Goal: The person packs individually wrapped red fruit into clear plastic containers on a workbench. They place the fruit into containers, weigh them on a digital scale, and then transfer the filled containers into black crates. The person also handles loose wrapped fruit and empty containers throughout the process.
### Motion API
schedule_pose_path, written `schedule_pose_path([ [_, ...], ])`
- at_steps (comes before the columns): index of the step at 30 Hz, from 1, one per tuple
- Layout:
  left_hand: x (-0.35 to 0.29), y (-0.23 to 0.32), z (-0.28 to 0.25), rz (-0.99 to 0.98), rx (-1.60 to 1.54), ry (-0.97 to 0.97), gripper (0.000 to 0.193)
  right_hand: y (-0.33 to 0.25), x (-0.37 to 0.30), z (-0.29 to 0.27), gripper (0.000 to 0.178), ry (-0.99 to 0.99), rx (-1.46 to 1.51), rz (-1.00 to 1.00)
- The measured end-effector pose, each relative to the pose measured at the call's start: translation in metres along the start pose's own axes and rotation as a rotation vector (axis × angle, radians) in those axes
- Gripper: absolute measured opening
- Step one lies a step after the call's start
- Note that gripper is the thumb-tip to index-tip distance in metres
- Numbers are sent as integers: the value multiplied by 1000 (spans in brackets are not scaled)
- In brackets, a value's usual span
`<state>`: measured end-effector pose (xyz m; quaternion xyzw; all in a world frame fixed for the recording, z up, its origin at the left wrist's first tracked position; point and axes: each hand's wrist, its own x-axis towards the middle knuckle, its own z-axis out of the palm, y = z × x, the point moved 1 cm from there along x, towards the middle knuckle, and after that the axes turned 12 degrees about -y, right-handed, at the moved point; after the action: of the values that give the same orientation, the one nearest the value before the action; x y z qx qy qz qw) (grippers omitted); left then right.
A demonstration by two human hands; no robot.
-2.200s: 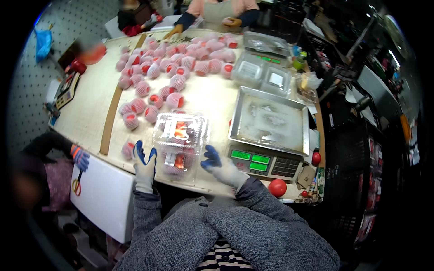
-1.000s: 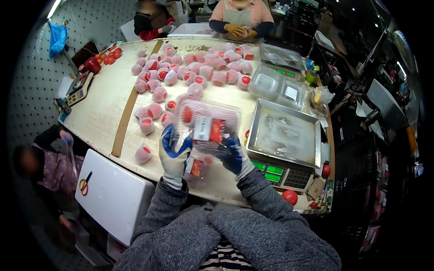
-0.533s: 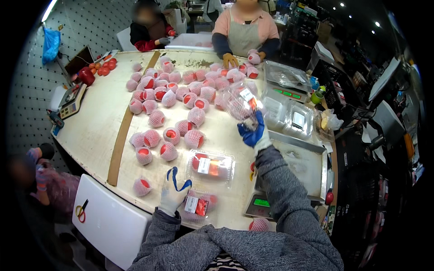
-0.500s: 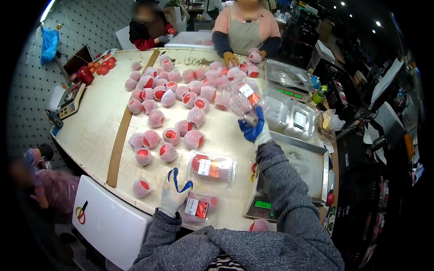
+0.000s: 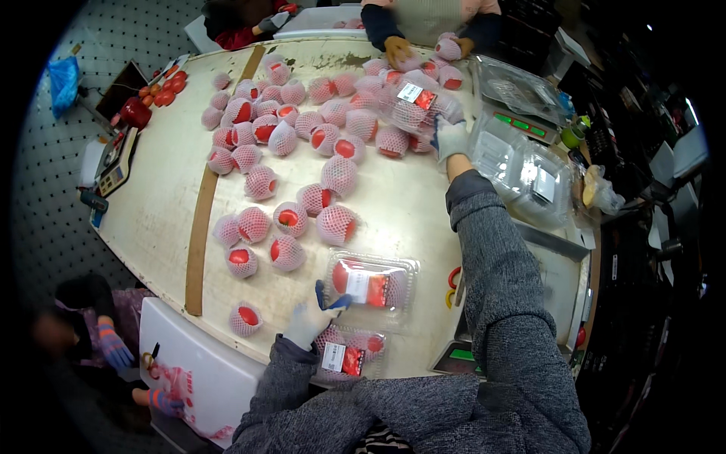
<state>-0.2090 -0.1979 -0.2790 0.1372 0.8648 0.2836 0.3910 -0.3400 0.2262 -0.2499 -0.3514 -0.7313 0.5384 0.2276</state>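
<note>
My right hand [image 5: 452,139], in a white glove with blue on its fingers, reaches far forward and grips the near right edge of a clear plastic fruit box [image 5: 408,113]. That box carries a white and red label and sits over the far group of red fruits in pink foam nets [image 5: 362,124]. Thumb and forefinger apart, my left hand [image 5: 308,318] is empty beside two closed boxes. One labelled box [image 5: 393,310] lies just ahead of its fingers. The other labelled box [image 5: 368,362] lies nearer my body, partly behind the left hand.
Scales [image 5: 522,125] and clear trays [image 5: 529,181] stand on the right, with red-handled scissors [image 5: 454,278] near my forearm. A brown strip [image 5: 200,242] crosses the table. A co-worker's gloved hand [image 5: 398,51] is among the far fruits; another person works at lower left.
My right hand has moved forward with the box, over the far fruits. My left hand has shifted slightly right, toward the near boxes. At lower left, a person's hands have come over the white surface.
</note>
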Motion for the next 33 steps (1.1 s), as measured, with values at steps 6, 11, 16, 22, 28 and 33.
schedule_pose_path([
  [6, 19, -2, 2, 224, -465, -25, 30, -20, -152, -35, 74, -793, -581, -80],
  [11, 25, 4, -6, 135, -613, -137, 28, 5, -263, -26, 79, -980, -936, 185],
  [16, 22, 23, -21, 261, -724, -191, 31, 69, -254, -24, 56, -1018, -968, -730],
  [22, -4, 53, -61, 732, -1300, -203, 11, -18, -287, -48, 52, -525, 712, 114],
  [28, -27, 92, -59, 1049, -1273, -114, 29, -62, -299, -79, 56, -829, 1083, 108],
  [33, -53, 97, -64, 1022, -1042, -181, 49, -47, -240, -79, 45, -875, 1390, 178],
])
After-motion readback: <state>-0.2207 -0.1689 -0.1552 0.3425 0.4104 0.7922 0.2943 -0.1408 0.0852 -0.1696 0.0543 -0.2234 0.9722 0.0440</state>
